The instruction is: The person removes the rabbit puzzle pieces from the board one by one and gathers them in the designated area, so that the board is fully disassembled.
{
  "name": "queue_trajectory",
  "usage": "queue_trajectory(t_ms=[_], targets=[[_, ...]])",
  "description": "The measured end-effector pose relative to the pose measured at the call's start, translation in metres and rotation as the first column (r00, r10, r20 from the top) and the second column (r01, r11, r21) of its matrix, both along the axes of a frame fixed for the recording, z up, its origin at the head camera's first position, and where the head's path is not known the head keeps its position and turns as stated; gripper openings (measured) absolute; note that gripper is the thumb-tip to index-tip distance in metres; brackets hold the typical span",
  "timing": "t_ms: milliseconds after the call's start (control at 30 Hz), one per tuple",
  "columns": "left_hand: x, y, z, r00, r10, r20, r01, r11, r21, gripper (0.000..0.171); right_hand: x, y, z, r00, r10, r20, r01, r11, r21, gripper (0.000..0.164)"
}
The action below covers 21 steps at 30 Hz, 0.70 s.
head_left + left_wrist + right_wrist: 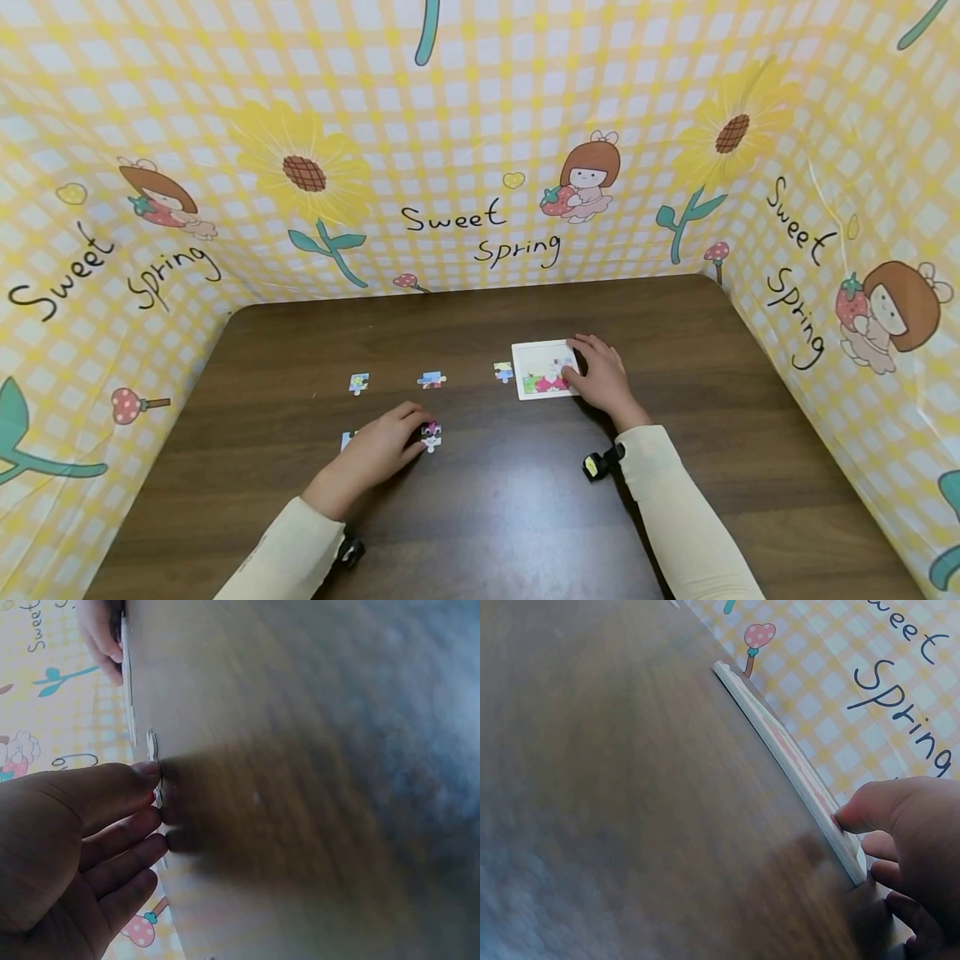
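Note:
My left hand (378,442) is low over the table, its thumb and fingertips pinching a jigsaw piece (431,437) with a pink and dark picture. In the left wrist view, the thumb (127,787) lies on the near side of the thin piece, with the other fingers curled beyond it. My right hand (602,377) grips the right side of a white-framed puzzle tray (516,375), thumb over the rim and fingers around the outer edge. Pink and green fitted pieces (547,383) fill the tray's lower part; its upper left looks pale.
Loose jigsaw pieces lie on the brown table (495,500): one at the far left (359,383), one in the middle (432,380), and one beside the tray (502,372). Another piece (347,439) is partly hidden by the left hand. A yellow checked cloth (465,167) surrounds the table's back and sides.

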<state>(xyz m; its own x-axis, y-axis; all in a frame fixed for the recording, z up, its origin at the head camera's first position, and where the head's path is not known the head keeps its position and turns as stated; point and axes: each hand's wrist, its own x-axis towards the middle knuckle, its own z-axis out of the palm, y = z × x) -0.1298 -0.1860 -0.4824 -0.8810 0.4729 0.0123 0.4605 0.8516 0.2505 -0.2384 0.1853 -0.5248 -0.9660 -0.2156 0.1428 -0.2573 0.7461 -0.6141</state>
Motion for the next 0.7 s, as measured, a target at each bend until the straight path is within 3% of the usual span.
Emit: queue_trajectory(t_ms=[433, 700], targets=[[-0.004, 0.001, 0.005, 1.000, -0.001, -0.001, 0.001, 1.000, 0.021, 0.032, -0.001, 0.000, -0.002, 1.000, -0.013, 0.000, 0.013, 1.000, 0.009, 0.053], [-0.013, 0.015, 0.023, 0.999, 0.034, 0.002, -0.034, 0.999, 0.033, 0.040, 0.001, 0.000, 0.000, 1.000, 0.013, 0.002, -0.013, 1.000, -0.005, 0.053]])
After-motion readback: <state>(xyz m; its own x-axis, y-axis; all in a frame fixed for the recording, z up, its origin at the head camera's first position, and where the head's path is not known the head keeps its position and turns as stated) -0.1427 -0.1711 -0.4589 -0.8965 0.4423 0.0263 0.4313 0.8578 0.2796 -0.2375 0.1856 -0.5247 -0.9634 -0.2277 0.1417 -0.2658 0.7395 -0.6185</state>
